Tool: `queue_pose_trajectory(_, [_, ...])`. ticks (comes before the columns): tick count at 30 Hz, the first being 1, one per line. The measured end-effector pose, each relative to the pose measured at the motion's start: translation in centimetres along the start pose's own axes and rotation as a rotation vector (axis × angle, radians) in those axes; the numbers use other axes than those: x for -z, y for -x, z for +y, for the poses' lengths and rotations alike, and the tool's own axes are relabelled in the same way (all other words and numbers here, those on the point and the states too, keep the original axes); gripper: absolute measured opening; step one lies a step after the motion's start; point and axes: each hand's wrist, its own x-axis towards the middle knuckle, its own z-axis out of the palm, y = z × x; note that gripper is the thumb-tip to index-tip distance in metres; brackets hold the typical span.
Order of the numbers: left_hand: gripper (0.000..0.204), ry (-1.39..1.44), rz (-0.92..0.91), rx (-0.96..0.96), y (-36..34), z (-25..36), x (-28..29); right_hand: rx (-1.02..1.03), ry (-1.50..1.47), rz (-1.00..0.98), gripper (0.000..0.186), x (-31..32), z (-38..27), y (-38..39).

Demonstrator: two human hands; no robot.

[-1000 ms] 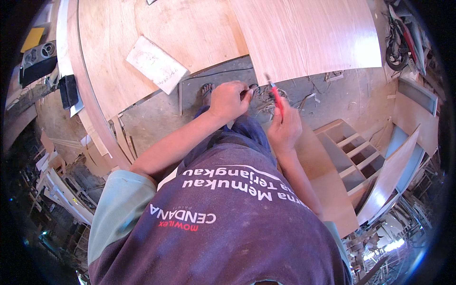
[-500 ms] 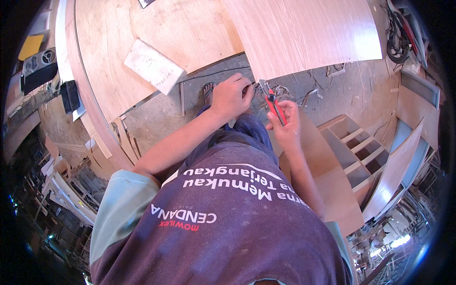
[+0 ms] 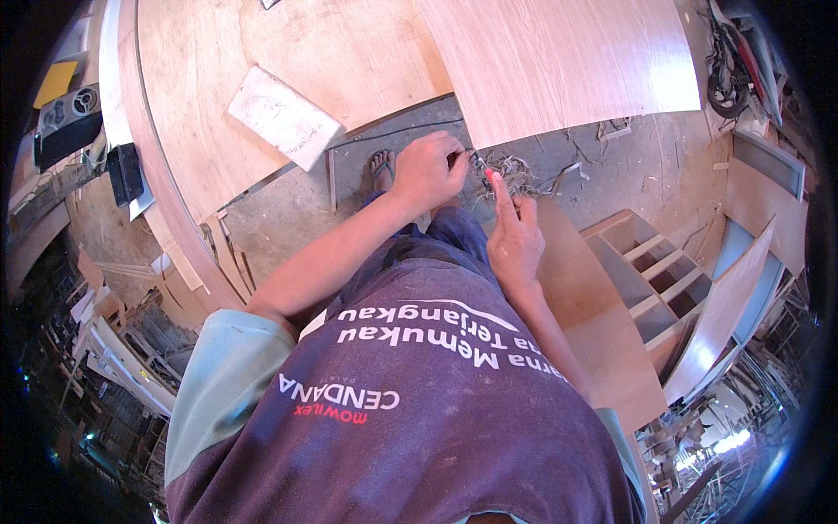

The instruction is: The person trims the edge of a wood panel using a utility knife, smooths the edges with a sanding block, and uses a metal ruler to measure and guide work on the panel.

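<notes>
1. At the upper centre of the frame, left hand (image 3: 428, 173) and right hand (image 3: 517, 237) meet over the floor (image 3: 624, 162), below the striped sheet (image 3: 567, 65).
2. Right fingers hold the red tool (image 3: 492, 175); index finger lies along it, probably for steering the tip. Most of the handle is hidden.
3. Tool's silver tip points up-left at the left hand, just beside it; contact unclear.
4. Left fingers curled in, narrow gap at thumb; can't tell if anything's pinched. Likely held close so both hands work at one spot.
5. White block (image 3: 286, 118), upper left, lies slantwise on the wooden surface (image 3: 349, 52), reaching its lower edge. May serve as a weight.
6. Sheet's lower-left corner ends just above the tool tip, tight there.
7. Room: floor strip below sheet, right of the hands, with shavings (image 3: 517, 179). Lower right, brown panel (image 3: 602, 336) sits near the right forearm, limiting outward swing.
</notes>
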Motion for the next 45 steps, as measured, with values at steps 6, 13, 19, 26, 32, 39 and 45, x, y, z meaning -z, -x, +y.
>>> queue_pose_trajectory(6, [0.017, -0.009, -0.005, 0.002, -0.1, -0.1, 0.1, -0.018, -0.053, -0.007, 0.076, -0.6, -0.6, 0.5])
queue_pose_trajectory(13, [0.017, -0.012, -0.027, 0.013, -0.5, 0.0, 0.1, -0.048, -0.090, 0.017, 0.074, -0.8, -0.5, 0.6])
queue_pose_trajectory(19, [0.019, -0.003, -0.036, 0.033, -0.5, -0.2, 0.2, -0.049, -0.065, 0.022, 0.067, -1.0, -0.6, 0.4])
queue_pose_trajectory(26, [0.020, -0.072, -0.060, 0.062, 0.1, -1.2, 1.2, -0.193, -0.011, -0.106, 0.065, -3.3, -0.1, -0.4])
queue_pose_trajectory(32, [0.034, -0.483, -0.307, 0.293, 1.7, -2.5, 3.7, -0.251, -0.195, -0.017, 0.064, -6.3, 8.6, 4.0])
queue_pose_trajectory(39, [0.026, -0.608, -0.346, 0.084, 0.7, 2.0, 6.9, -1.008, -1.164, 0.369, 0.026, -0.5, 11.9, 1.7])
queue_pose_trajectory(45, [0.020, -0.180, -0.042, -0.278, -8.5, 8.2, 3.3, -0.992, -1.520, 0.831, 0.016, 4.2, 17.2, 1.0])
